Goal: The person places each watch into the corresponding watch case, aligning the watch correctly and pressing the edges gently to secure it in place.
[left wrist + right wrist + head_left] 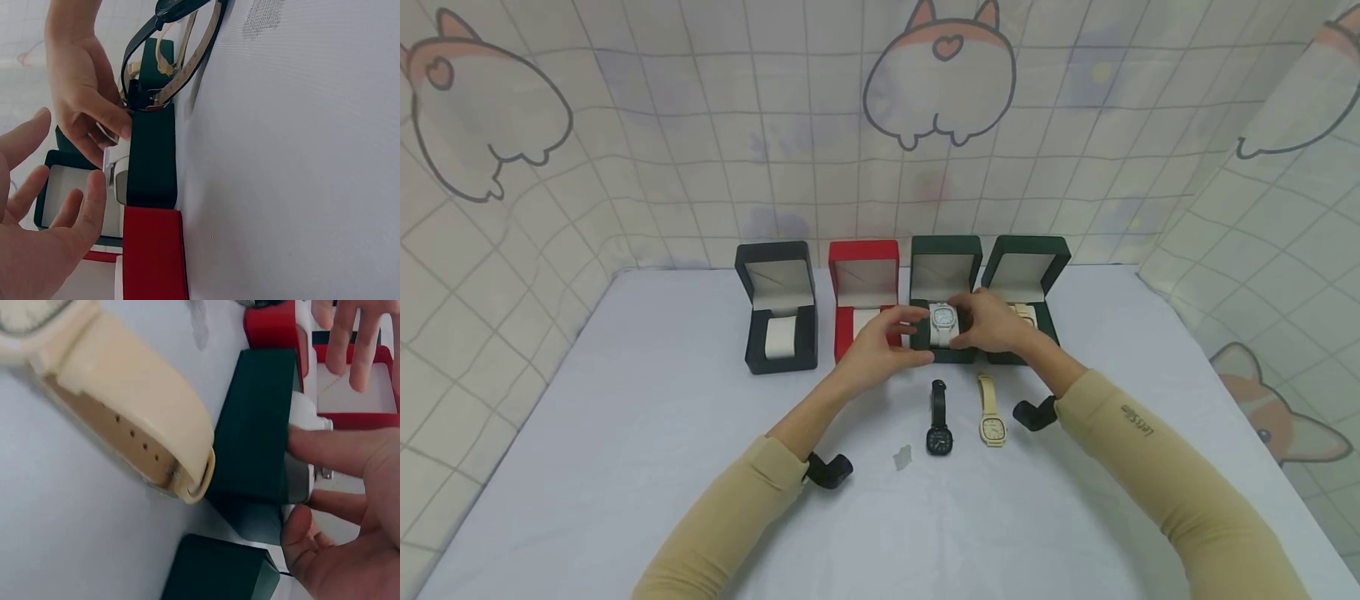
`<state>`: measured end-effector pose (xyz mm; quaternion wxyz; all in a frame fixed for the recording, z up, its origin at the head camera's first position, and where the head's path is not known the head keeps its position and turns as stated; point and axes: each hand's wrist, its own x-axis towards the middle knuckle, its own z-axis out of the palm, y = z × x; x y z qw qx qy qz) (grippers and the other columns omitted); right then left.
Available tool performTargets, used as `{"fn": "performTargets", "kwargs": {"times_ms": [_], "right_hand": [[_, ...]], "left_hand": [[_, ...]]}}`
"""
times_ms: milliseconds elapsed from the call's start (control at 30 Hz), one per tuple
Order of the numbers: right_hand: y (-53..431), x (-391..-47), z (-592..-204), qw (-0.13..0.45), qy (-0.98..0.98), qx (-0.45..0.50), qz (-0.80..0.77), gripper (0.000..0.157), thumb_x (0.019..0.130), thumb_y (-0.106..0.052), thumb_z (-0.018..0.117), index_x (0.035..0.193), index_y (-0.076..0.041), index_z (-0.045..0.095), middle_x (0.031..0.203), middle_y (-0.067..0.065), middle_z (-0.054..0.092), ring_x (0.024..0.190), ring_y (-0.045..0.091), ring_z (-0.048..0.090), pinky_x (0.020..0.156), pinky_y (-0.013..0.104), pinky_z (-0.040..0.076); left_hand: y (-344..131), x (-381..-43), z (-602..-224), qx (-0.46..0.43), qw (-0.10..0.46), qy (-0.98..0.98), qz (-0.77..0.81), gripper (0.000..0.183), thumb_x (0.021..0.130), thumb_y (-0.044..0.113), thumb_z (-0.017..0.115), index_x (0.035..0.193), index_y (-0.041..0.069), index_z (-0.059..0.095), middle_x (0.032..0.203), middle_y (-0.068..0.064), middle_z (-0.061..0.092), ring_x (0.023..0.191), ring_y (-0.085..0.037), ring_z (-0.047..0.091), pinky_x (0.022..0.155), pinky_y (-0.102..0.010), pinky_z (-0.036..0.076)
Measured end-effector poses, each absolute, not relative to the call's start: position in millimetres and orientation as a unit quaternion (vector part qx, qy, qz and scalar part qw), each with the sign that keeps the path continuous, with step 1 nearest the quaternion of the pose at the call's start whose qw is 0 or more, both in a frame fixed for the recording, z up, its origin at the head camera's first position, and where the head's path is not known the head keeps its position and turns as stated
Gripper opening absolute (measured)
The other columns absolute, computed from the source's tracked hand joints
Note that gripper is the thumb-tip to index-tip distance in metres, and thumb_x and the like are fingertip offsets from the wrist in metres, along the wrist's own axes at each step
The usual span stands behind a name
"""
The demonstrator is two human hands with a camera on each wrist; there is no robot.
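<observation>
A white watch (943,317) sits on a white cushion inside the left of two open dark green boxes (957,356). My right hand (996,323) grips the watch and its cushion from the right, thumb on the near side and fingers on the far side. To the left of the watch, my left hand (880,346) hovers over the front of the open red box (844,333). Its fingers (91,206) are spread and hold nothing. The right-hand green box (1058,250) contains a gold-coloured watch (1025,315), partly hidden by my right hand.
An open black box (808,337) with a bare white cushion stands at the left end of the row. Nearer on the white table (647,400) lie a black watch (938,437), a cream-yellow watch (992,429) and a small grey patch (902,457). A patterned curtain rises behind.
</observation>
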<state>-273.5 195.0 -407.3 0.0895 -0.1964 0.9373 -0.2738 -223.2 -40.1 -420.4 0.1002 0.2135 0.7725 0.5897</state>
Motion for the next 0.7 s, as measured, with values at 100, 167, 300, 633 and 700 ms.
{"fn": "performTargets", "kwargs": {"times_ms": [100, 167, 300, 633, 700], "right_hand": [[194.2, -272.7, -409.2, 0.081, 0.941, -0.193, -0.267, 0.069, 0.081, -0.008, 0.086, 0.14, 0.01, 0.054, 0.113, 0.021, 0.068, 0.09, 0.029, 0.059, 0.079, 0.042, 0.052], [192.9, -270.6, -409.4, 0.079, 0.942, -0.186, -0.268, 0.07, 0.082, -0.008, 0.085, 0.141, 0.01, 0.052, 0.114, 0.022, 0.068, 0.089, 0.028, 0.06, 0.078, 0.042, 0.052], [191.5, -264.7, -408.0, 0.069, 0.948, -0.169, -0.261, 0.075, 0.084, -0.01, 0.085, 0.146, 0.009, 0.047, 0.116, 0.023, 0.065, 0.093, 0.031, 0.06, 0.081, 0.043, 0.053], [213.9, -252.5, -388.7, 0.025, 0.935, -0.18, -0.304, 0.06, 0.088, -0.006, 0.081, 0.141, 0.004, 0.054, 0.113, 0.021, 0.063, 0.092, 0.03, 0.063, 0.077, 0.043, 0.053], [221.4, -252.2, -383.7, 0.005, 0.933, -0.185, -0.308, 0.051, 0.09, -0.005, 0.079, 0.136, 0.004, 0.058, 0.111, 0.02, 0.064, 0.092, 0.029, 0.063, 0.075, 0.042, 0.054]], "left_hand": [[-38.5, -224.9, -421.0, 0.215, 0.102, 0.775, 0.585, 0.059, 0.09, 0.012, 0.082, 0.142, 0.014, 0.056, 0.143, -0.011, 0.053, 0.13, -0.032, 0.053, 0.096, -0.034, 0.055], [-37.4, -225.7, -421.0, 0.216, 0.102, 0.776, 0.583, 0.059, 0.089, 0.012, 0.082, 0.142, 0.014, 0.056, 0.143, -0.012, 0.053, 0.129, -0.031, 0.053, 0.096, -0.034, 0.055], [-35.0, -226.1, -419.4, 0.219, 0.104, 0.777, 0.581, 0.059, 0.089, 0.011, 0.082, 0.142, 0.015, 0.056, 0.141, -0.011, 0.054, 0.128, -0.03, 0.054, 0.095, -0.033, 0.055], [-27.3, -232.1, -411.0, 0.261, 0.098, 0.783, 0.557, 0.058, 0.09, 0.01, 0.082, 0.142, 0.012, 0.056, 0.142, -0.012, 0.055, 0.127, -0.032, 0.055, 0.096, -0.031, 0.054], [-24.7, -234.2, -408.0, 0.267, 0.096, 0.788, 0.546, 0.057, 0.091, 0.013, 0.08, 0.143, 0.012, 0.056, 0.143, -0.011, 0.054, 0.127, -0.03, 0.055, 0.098, -0.031, 0.053]]}}
